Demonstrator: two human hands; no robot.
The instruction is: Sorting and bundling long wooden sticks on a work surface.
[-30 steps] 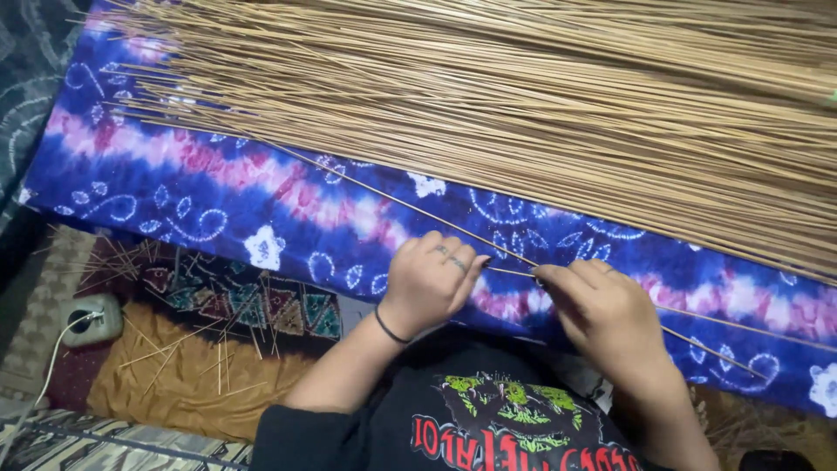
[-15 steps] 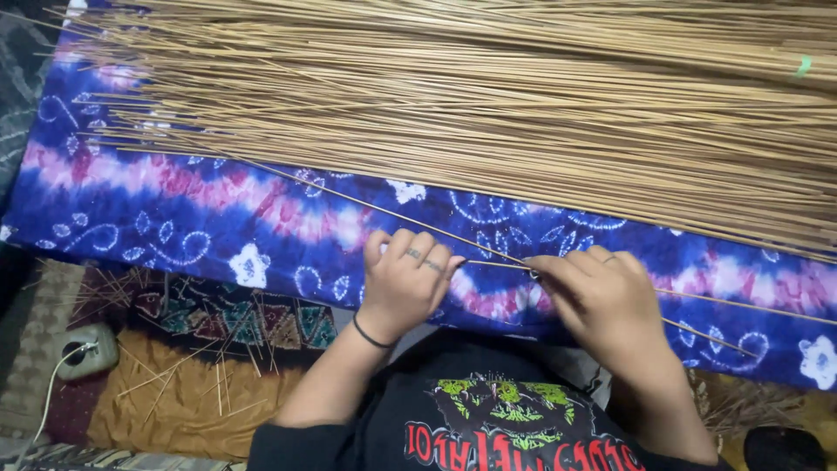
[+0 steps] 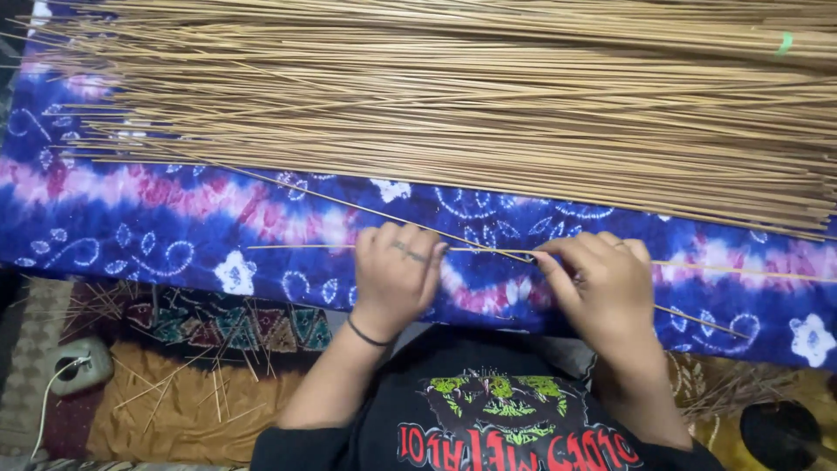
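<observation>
My left hand (image 3: 397, 270) rests knuckles-up on a blue, pink and white patterned cloth (image 3: 157, 218), its fingers closed over a thin tan stick (image 3: 305, 247) that lies nearly level. My right hand (image 3: 606, 279) pinches the same stick close to where a second, slanting stick (image 3: 349, 205) crosses it. A black band circles my left wrist. A large spread of long tan sticks (image 3: 488, 96) covers the far part of the cloth, just beyond both hands.
Short stick offcuts (image 3: 200, 384) litter patterned rugs at the lower left. A white power adapter with a cord (image 3: 80, 366) lies at the left edge. A dark round object (image 3: 780, 432) sits at the lower right. My black printed shirt (image 3: 506, 419) fills the bottom centre.
The view has shifted, so the cloth and stick pile sit further left in the frame. One stick that slanted between my hands now lies nearly level. Both hands stay close together.
</observation>
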